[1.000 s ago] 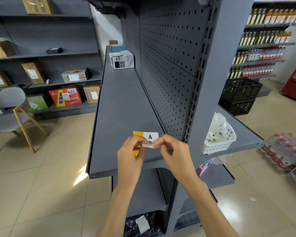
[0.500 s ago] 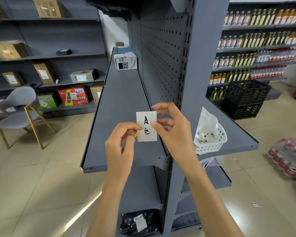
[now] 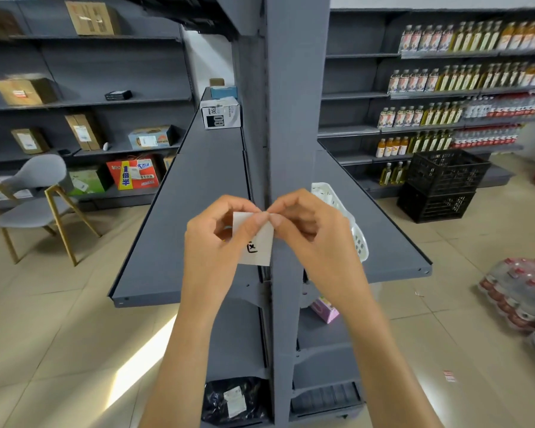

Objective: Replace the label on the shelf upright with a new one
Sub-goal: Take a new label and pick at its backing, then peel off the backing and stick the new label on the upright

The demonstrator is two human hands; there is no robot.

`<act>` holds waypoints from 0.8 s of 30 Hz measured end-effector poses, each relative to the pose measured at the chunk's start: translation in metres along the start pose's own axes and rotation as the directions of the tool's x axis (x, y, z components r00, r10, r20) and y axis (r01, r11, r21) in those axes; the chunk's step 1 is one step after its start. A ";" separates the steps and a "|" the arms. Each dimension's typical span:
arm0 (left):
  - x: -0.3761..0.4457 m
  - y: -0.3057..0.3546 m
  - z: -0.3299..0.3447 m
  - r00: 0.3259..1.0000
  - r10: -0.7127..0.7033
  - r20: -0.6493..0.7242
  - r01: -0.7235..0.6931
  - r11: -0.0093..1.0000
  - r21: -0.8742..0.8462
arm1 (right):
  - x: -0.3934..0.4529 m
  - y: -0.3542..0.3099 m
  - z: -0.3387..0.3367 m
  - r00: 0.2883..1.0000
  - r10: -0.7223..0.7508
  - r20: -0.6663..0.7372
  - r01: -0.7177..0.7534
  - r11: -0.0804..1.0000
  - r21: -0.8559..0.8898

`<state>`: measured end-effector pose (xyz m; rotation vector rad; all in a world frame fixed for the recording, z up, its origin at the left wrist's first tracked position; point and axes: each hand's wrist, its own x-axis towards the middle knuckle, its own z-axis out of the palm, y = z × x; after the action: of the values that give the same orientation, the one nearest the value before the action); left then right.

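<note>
A small white label (image 3: pixel 257 245) with black handwritten characters hangs upright in front of the grey shelf upright (image 3: pixel 291 118). My left hand (image 3: pixel 220 242) pinches its top edge from the left, thumb over the upper part of the writing. My right hand (image 3: pixel 309 230) pinches the same top edge from the right, fingertips meeting the left thumb. The label sits just left of the upright's front face; whether it touches the upright I cannot tell. No label shows on the visible part of the upright.
Grey shelves (image 3: pixel 179 211) run away on both sides of the upright. A white plastic basket (image 3: pixel 359 239) sits on the right shelf behind my right hand. A chair (image 3: pixel 34 196) stands left, black crates (image 3: pixel 442 183) and bottle packs (image 3: pixel 522 288) right.
The view has swung to face the upright head-on. Both hands carried the label up and to the right, toward the upright, and both now pinch its top edge.
</note>
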<state>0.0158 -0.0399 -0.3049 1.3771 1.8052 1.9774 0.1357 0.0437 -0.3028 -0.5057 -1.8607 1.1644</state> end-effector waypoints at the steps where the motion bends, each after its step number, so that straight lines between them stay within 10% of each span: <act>1: -0.001 0.002 0.005 1.000 0.000 0.027 0.000 1.000 0.019 | 0.000 0.000 -0.008 1.000 0.005 0.006 -0.005 0.999 -0.035; 24: -0.017 0.021 0.086 0.977 -0.068 0.202 -0.003 0.942 0.334 | -0.013 0.015 -0.106 0.984 0.050 0.174 0.034 0.893 -0.450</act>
<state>0.0937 0.0058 -0.3075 1.5663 2.1094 1.4869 0.2294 0.0974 -0.3010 -0.6811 -2.3056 0.7942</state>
